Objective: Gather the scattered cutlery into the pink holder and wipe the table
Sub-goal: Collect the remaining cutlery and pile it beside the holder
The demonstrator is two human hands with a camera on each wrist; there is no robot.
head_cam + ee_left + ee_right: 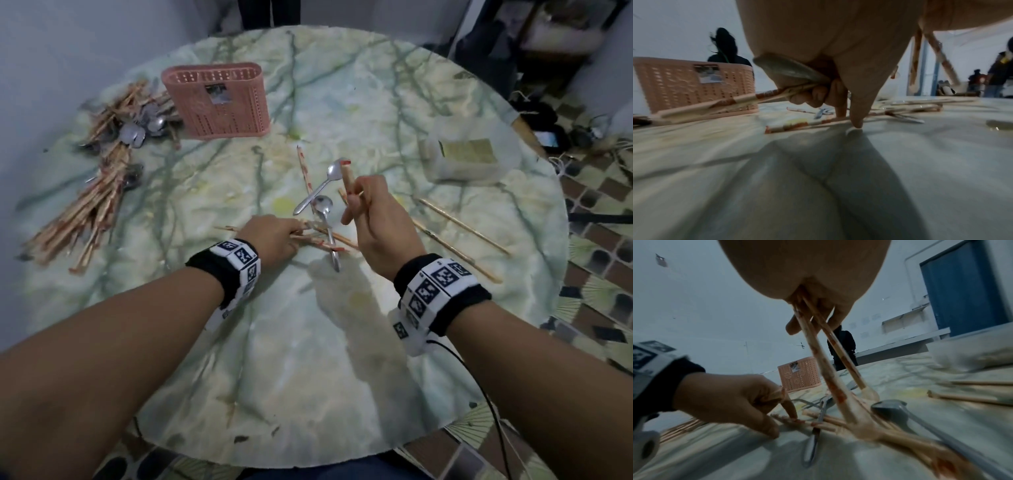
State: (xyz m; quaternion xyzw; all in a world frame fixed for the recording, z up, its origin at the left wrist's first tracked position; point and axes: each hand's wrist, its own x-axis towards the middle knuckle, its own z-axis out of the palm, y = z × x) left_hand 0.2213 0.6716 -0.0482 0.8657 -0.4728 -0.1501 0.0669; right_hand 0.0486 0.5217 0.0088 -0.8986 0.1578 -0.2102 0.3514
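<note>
The pink holder [215, 99] stands upright at the back left of the marble table [308, 359]. At the table's middle my left hand [294, 236] reaches down onto crossed chopsticks [329, 240]. In the left wrist view its curled fingers grip chopsticks [748, 100] and a spoon [789, 69], while thumb and forefinger touch a chopstick lying flat. My right hand [356, 202] is lifted beside it and grips two chopsticks [824, 353] that hang down to the table. Two loose spoons [322, 188] lie between the hands.
A big heap of chopsticks and spoons [92, 192] lies left of the holder. More chopsticks [462, 226] lie to the right of my right hand. A pale bag-like bundle [462, 154] sits at the right. People stand beyond the table.
</note>
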